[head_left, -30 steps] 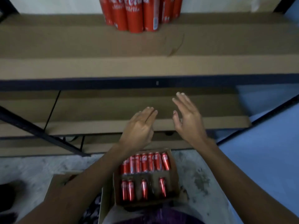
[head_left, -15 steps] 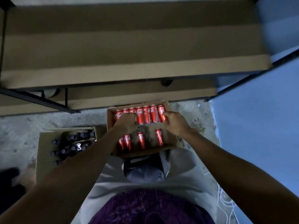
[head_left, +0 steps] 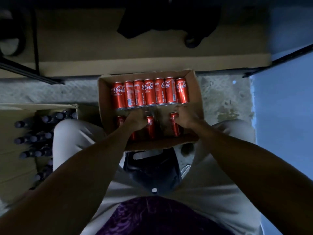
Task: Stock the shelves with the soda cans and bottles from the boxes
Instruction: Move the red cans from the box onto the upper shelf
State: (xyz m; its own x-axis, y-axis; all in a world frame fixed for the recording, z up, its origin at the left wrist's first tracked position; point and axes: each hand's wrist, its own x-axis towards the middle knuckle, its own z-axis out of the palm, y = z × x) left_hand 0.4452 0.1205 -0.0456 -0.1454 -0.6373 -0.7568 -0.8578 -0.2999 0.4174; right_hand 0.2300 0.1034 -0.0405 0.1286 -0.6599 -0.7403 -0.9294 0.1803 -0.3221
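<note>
On the concrete floor (head_left: 50, 92), cans are gripped in the box (head_left: 194, 92): one by the left hand (head_left: 137, 119), one by the right hand (head_left: 184, 117).

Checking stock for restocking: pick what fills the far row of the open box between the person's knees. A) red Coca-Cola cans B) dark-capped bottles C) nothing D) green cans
A: a row of red Coca-Cola cans stands along the far wall of the cardboard box; the dark-capped bottles sit in another box to the left.

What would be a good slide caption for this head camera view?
Both hands, left hand and right hand, reach into a cardboard box of red soda cans on the floor.
</note>
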